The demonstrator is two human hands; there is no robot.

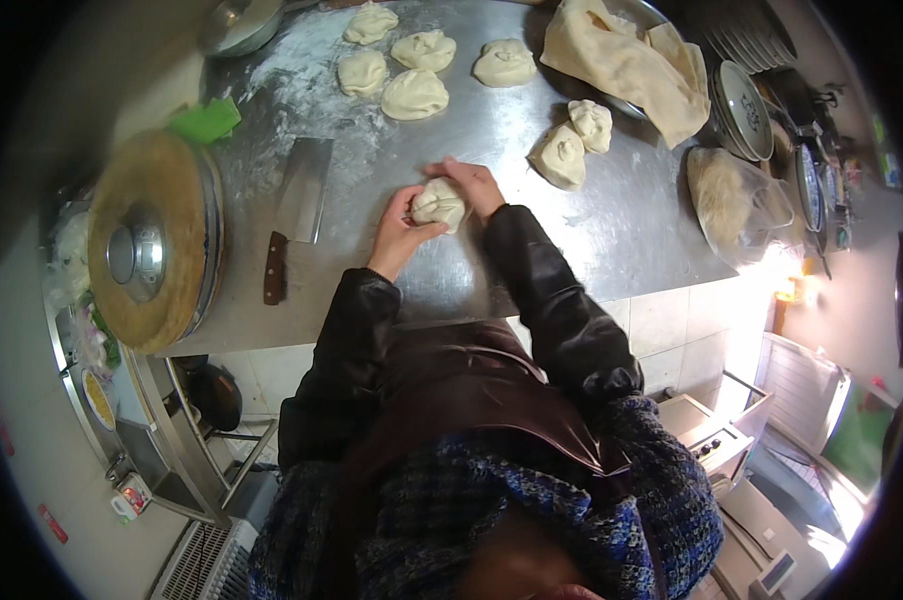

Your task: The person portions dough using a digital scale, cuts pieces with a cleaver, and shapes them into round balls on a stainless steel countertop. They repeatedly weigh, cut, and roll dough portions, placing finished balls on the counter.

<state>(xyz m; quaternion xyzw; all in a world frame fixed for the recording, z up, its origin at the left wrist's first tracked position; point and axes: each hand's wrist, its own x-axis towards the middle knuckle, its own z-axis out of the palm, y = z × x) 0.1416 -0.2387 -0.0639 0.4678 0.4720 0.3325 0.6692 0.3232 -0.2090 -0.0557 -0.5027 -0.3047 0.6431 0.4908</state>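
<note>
Between my hands, just above the steel worktop (361, 277), is a gathered ball of dough (438, 205). My left hand (400, 232) grips its left and near sides, with the thumb across the front. My right hand (472, 184) curves around the far right side, its fingers blurred; whether it presses on the dough is unclear. Two touching dough lumps (562, 156) lie to the right. Farther back rest a single dough piece (505, 63) and a group of several more (414, 94) beside scattered flour. A cleaver (306, 187) with a wooden handle lies left of my hands.
A thick round chopping board (151, 315) bearing a digital scale (136, 253) stands at the left edge, near a green cloth (206, 121). At the back right, a cloth (624, 67) drapes over a metal bowl. A plastic bag (736, 202) and stacked plates (744, 109) sit at the right.
</note>
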